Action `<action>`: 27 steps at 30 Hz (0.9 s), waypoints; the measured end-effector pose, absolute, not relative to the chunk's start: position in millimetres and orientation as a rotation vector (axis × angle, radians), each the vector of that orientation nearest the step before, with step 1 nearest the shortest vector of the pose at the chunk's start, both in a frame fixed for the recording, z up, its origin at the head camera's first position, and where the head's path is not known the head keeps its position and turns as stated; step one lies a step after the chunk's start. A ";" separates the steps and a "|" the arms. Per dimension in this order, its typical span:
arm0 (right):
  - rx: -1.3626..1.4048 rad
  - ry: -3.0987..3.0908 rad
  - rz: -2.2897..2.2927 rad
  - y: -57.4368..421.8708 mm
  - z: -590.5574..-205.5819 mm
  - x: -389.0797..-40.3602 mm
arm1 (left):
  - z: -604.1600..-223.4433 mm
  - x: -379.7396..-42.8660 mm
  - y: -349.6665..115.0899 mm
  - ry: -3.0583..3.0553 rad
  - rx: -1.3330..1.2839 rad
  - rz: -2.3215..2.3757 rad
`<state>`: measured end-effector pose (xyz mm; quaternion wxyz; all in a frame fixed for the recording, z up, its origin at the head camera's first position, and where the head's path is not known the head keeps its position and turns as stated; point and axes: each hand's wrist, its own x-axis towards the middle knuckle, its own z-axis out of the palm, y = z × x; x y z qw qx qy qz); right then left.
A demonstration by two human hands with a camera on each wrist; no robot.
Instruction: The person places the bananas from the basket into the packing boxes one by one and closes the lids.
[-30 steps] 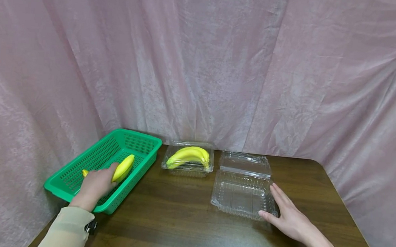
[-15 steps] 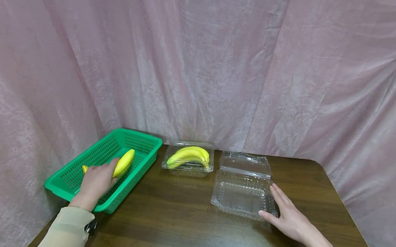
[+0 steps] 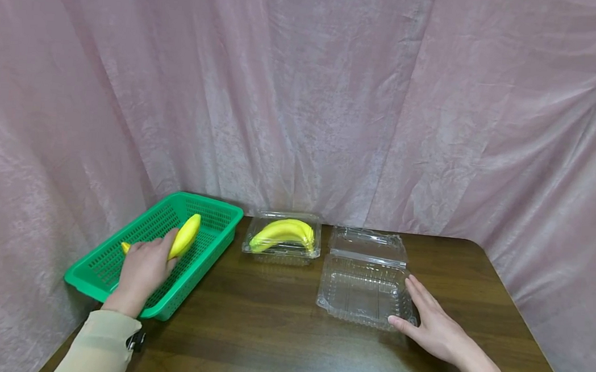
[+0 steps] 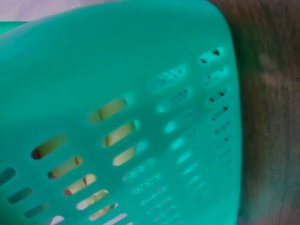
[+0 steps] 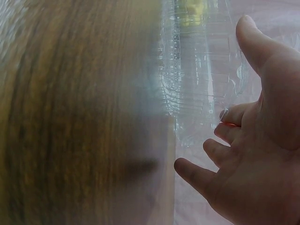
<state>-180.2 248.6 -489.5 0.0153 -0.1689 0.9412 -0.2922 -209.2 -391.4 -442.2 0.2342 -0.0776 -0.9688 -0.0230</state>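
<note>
My left hand (image 3: 144,267) grips a yellow banana (image 3: 185,237) inside the green basket (image 3: 217,243). One end of the fruit rises past the thumb side and a small tip shows at the left; the hand covers the middle, so I cannot tell whether it is single or a bunch. In the left wrist view, the basket wall (image 4: 93,61) hides the hand, with yellow showing through its slots. My right hand (image 3: 435,325) lies with straight, spread fingers at the right side of a clear, unlidded clamshell container (image 3: 363,298). The right wrist view shows the hand (image 5: 262,140) beside the clear plastic (image 5: 197,89).
A closed clear clamshell (image 3: 283,214) with bananas (image 3: 285,233) inside stands at the back of the wooden table (image 3: 268,332), between the basket and the unlidded container. The unlidded container's lid (image 3: 368,246) lies folded back. A pink curtain (image 3: 334,97) hangs behind the table.
The left hand has lifted the banana slightly and moved it up and a little away within the basket. My right hand and both containers have stayed in place.
</note>
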 end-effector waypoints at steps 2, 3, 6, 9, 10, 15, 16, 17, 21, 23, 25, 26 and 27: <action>-0.527 2.928 -0.910 248.5 -489.1 -180.5 | -441.2 -209.7 -391.7 -2.621 -0.226 -0.074; -0.528 2.927 -0.911 248.4 -488.9 -180.6 | -440.3 -209.8 -391.4 -2.608 -0.230 -0.076; -0.529 2.927 -0.909 248.1 -488.5 -180.8 | -436.4 -209.7 -389.1 -2.578 -0.241 -0.071; -0.527 2.926 -0.907 247.9 -487.9 -180.6 | -431.8 -209.9 -385.9 -2.569 -0.243 -0.062; -0.527 2.925 -0.907 247.9 -487.7 -180.5 | -430.8 -210.1 -385.1 -2.564 -0.244 -0.061; -0.530 2.925 -0.903 247.8 -487.4 -180.1 | -427.9 -210.1 -381.9 -2.539 -0.244 -0.056; -0.531 2.925 -0.905 247.9 -487.5 -180.0 | -427.1 -210.0 -380.9 -2.530 -0.246 -0.053; -0.533 2.925 -0.905 247.9 -487.7 -179.7 | -426.2 -209.9 -379.7 -2.522 -0.247 -0.050; -0.541 2.924 -0.915 248.4 -488.2 -178.9 | -421.4 -210.8 -374.2 -2.483 -0.257 -0.038; -0.543 2.925 -0.915 248.6 -488.2 -178.9 | -418.6 -211.3 -371.5 -2.467 -0.258 -0.034; -0.543 2.929 -0.916 248.5 -488.1 -179.3 | -415.9 -211.5 -368.6 -2.454 -0.256 -0.029; -0.544 2.931 -0.916 248.4 -487.9 -179.5 | -414.8 -211.6 -367.3 -2.447 -0.255 -0.029; -0.545 2.933 -0.916 248.3 -487.8 -179.9 | -413.8 -211.7 -366.1 -2.440 -0.255 -0.027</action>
